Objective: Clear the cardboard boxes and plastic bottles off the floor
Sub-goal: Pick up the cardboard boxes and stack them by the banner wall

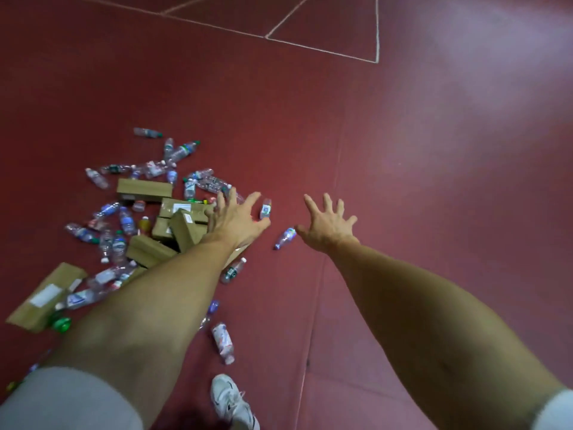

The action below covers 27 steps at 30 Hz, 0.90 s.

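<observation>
Several plastic bottles and brown cardboard boxes lie scattered on the dark red floor at left centre. A long box [144, 189] lies at the back of the heap, a flat box with a white label [46, 296] at the front left. My left hand [237, 218] is stretched out above the heap with fingers spread and holds nothing. My right hand [328, 225] is also spread and holds nothing, just right of a small bottle [285, 238]. Another bottle [265, 208] shows between the two hands. My left forearm hides part of the pile.
My white shoe [232, 401] stands at the bottom centre, with a red-labelled bottle [223, 341] just ahead of it. A green bottle [62, 324] lies by the flat box. White court lines [376, 32] cross the floor far ahead. A floor seam [313, 321] runs down the middle.
</observation>
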Each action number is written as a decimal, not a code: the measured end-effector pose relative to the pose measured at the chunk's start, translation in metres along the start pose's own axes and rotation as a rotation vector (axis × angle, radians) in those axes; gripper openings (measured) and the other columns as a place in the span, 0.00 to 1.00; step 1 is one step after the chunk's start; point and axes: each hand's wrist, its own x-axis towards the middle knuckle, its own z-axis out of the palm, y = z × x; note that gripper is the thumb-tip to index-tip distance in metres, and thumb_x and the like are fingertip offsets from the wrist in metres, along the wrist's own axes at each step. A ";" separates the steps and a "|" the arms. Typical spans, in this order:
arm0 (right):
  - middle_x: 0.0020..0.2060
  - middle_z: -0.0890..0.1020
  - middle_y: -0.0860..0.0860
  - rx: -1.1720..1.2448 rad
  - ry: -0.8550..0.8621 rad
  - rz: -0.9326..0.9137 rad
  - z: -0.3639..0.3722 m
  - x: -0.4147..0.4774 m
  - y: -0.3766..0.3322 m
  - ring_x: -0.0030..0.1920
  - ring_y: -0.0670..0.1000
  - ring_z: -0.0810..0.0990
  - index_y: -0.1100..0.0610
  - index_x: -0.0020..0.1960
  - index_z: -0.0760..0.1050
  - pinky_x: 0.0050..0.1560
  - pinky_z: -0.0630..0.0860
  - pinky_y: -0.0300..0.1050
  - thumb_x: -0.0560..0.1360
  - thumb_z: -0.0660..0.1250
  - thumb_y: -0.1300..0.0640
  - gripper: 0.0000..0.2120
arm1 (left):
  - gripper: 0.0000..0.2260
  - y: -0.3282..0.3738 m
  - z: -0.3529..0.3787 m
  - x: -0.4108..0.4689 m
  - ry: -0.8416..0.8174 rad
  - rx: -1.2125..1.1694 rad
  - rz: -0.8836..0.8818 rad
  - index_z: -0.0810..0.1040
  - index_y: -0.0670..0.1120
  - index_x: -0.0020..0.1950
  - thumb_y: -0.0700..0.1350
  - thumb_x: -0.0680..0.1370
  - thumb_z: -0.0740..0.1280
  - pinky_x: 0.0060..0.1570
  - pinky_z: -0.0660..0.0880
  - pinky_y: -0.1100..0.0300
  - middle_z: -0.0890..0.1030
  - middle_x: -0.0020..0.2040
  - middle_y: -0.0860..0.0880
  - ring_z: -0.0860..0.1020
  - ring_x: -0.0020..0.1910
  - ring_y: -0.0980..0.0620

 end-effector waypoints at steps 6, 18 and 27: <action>0.81 0.44 0.54 -0.016 -0.022 -0.152 -0.015 0.070 -0.092 0.79 0.64 0.45 0.41 0.81 0.42 0.71 0.55 0.73 0.79 0.58 0.34 0.38 | 0.31 -0.078 -0.046 0.047 0.043 -0.041 -0.150 0.56 0.63 0.79 0.63 0.78 0.61 0.72 0.55 0.35 0.48 0.82 0.44 0.47 0.79 0.39; 0.81 0.44 0.54 -0.105 -0.086 -0.424 -0.013 0.186 -0.204 0.79 0.65 0.45 0.40 0.81 0.40 0.71 0.55 0.74 0.77 0.60 0.33 0.41 | 0.30 -0.172 -0.064 0.115 0.035 -0.016 -0.374 0.55 0.63 0.79 0.64 0.78 0.61 0.72 0.49 0.30 0.47 0.82 0.44 0.44 0.80 0.39; 0.81 0.46 0.54 -0.218 -0.133 -0.583 -0.009 0.308 -0.245 0.78 0.65 0.48 0.40 0.80 0.42 0.70 0.59 0.73 0.76 0.60 0.31 0.41 | 0.32 -0.191 -0.062 0.202 0.057 -0.063 -0.573 0.52 0.63 0.80 0.66 0.79 0.59 0.73 0.50 0.32 0.45 0.82 0.45 0.43 0.80 0.41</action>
